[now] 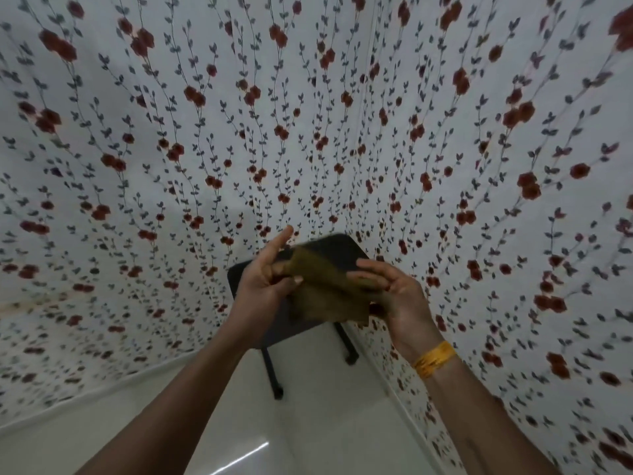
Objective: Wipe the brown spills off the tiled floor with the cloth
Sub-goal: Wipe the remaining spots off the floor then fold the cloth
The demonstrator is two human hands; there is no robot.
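Cloth (325,289): olive-brown, thin, limp and creased, held up at centre frame between both hands, its lower edge hanging loose. I log the left hand (265,279) pinching its left edge, forefinger pointing upward; the right hand (394,293) has curled fingers on the right edge. Behind it stands a dark stool (342,252); pale tiled floor (325,423) fills the lower centre, blurred.

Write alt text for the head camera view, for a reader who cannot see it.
Two bare hands, left hand and right hand, hold an olive-brown cloth up between them, above a dark stool in a corner of flower-patterned walls. The pale floor shows no spills here.
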